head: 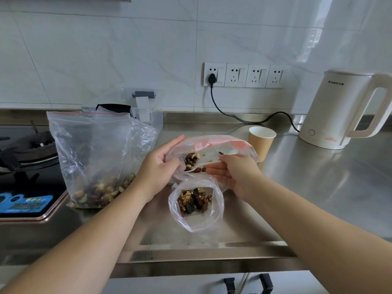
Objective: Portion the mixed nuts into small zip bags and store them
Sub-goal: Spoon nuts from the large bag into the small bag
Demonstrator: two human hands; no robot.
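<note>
Hands meet at the middle of the steel counter, both working one clear plastic zip bag with a pink seal strip (212, 145), which is held tilted above the worktop. The left hand (158, 168) grips the bag's left edge, fingers curled into the plastic. The right hand (230, 170) holds the bag's lower lip from the 3 o'clock side, thumb on top and fingers spread beneath it. Inside this bag a small heap of brown and tan mixed nuts (192, 159) sits just beside the left fingers, and a few loose almonds lie at the lip between the two hands.

Directly below the hands, at 6 o'clock, a small round-mouthed clear zip bag (218, 209) stands open on the counter with a portion of nuts and dark dried fruit (194, 200) in its bottom. Its rim is just under the held bag's lip; whether the two touch I cannot tell.

At 9 o'clock from the hands, a large clear zip bag with a red seal line (93, 145) stands upright, nuts piled in its lower part, touching the left forearm. Beyond it lies a black gas hob (25, 158).

At 2 o'clock, just behind the held bag, stands a brown paper cup (262, 143). Farther toward 2 o'clock sits a cream-white electric kettle (343, 109), its black cord running to a row of white wall sockets (246, 75) at 12 o'clock. The stainless steel countertop (318, 187) bears all of it.
</note>
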